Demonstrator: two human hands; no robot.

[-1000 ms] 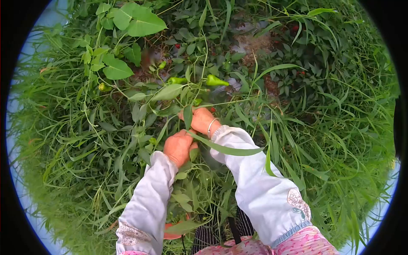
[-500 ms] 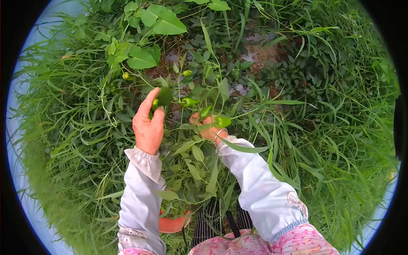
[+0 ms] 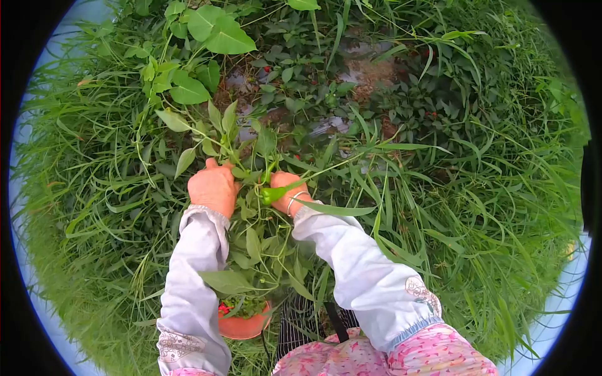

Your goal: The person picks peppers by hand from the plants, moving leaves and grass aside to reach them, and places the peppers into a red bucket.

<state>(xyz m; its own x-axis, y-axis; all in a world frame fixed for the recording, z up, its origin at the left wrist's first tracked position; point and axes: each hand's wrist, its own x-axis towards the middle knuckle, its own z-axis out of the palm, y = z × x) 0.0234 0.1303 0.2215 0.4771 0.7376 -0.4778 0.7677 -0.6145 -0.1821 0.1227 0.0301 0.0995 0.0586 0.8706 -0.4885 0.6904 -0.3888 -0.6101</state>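
Observation:
My left hand [image 3: 213, 187] is closed at the left side of a pepper plant [image 3: 266, 141], knuckles up. Its fingertips are tucked among leaves and stems, hiding whatever they grip. Opposite it, my right hand [image 3: 293, 192] curls in from the right, partly covered by a green pepper [image 3: 272, 195] that hangs in front of it. The right fingertips are also hidden in the foliage. A second, slimmer green pepper [image 3: 268, 172] hangs just above, between the two hands.
Below my left forearm stands an orange-red bucket [image 3: 244, 327] with green and red peppers in it. Tall grass [image 3: 426, 207] crowds the right side and crosses my right wrist. Broad leaves [image 3: 229, 36] rise at the upper left. Red fruits dot the darker plants [image 3: 433, 100] beyond.
My left hand has turned from open-fingered around a pepper to closed, knuckles up. My right hand has shifted left, nearer to it. The plant's leafy top has swung left, and the bucket shows more.

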